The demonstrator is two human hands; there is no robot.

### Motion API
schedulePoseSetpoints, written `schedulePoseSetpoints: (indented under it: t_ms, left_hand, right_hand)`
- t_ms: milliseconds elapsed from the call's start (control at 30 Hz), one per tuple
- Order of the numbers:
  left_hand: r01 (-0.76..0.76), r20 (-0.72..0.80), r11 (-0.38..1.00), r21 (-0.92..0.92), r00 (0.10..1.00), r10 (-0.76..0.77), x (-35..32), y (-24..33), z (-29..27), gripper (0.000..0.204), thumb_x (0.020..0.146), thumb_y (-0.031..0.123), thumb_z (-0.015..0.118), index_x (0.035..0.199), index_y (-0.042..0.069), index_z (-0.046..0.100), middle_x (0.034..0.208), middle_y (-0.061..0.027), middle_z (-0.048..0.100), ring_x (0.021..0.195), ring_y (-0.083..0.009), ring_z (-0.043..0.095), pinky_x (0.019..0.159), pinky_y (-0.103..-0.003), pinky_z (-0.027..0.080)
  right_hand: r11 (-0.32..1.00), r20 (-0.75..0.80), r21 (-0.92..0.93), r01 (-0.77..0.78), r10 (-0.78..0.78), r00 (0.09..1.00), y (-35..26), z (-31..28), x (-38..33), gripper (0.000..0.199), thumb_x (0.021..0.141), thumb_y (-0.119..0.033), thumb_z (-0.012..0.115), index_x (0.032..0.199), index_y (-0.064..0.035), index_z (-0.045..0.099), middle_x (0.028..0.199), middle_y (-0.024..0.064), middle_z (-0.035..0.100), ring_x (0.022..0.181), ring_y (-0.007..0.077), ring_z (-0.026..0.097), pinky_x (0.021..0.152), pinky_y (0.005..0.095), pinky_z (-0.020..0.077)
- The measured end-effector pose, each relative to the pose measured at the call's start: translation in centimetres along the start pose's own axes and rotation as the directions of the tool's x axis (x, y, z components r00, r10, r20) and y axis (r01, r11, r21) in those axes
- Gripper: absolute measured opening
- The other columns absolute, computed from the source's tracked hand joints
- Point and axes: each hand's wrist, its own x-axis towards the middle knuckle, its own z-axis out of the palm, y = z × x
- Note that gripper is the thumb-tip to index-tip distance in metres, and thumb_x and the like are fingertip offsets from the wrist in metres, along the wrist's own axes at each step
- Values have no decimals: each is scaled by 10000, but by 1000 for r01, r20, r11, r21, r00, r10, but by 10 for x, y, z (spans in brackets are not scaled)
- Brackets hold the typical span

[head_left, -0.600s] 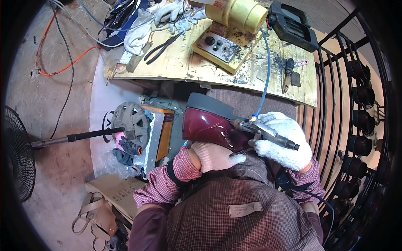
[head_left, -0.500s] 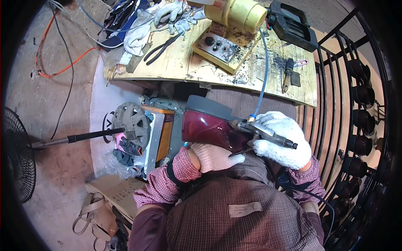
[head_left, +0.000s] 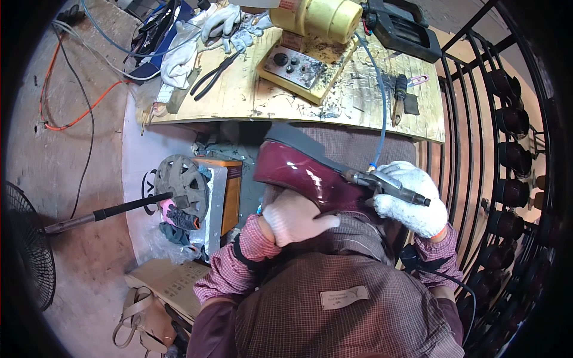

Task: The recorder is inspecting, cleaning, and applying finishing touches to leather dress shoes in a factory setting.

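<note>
A glossy burgundy shoe with a thick dark grey sole is tilted over my lap, its sole facing up and away from me. My left hand, in a pale knit glove, is at the shoe's lower edge with the thumb stretched out to the right; its fingertips are partly hidden against the shoe. In a white fuzzy glove, my right hand grips a metal air tool fed by a blue hose. The tool's front end is close to the shoe's right end, which is partly hidden by that hand.
Ahead stands a wooden workbench with a yellow machine, black pliers, a brush and gloves. A black rack holding several dark shoes lines the right. A fan and boxes are at left.
The shoe has tipped, its left end rising relative to its right. My left hand has shifted slightly left along its lower edge. The air tool sits a little further right and lower.
</note>
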Motion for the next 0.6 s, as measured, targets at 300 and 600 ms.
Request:
schedulePoseSetpoints:
  t_ms: [300,600]
  left_hand:
    - [-13,-216,939,-344,974,-66,-20,-13,-29,496,820,121,849,1289,26,719,1265,-162,721,1128,-327,690,1000,-395,525]
    - [-317,-394,243,-917,816,-423,-46,-69,-30,621,1020,348,724,1485,-12,527,1452,-160,635,1279,-325,651,1131,-477,501]
  right_hand:
    - [909,-102,188,-371,394,913,5,-3,-35,313,875,-281,843,780,-6,728,716,114,687,746,328,673,813,452,501]
    - [819,-131,347,-457,525,841,2,-18,-27,389,853,-298,873,1006,39,754,815,104,731,739,230,701,742,367,551]
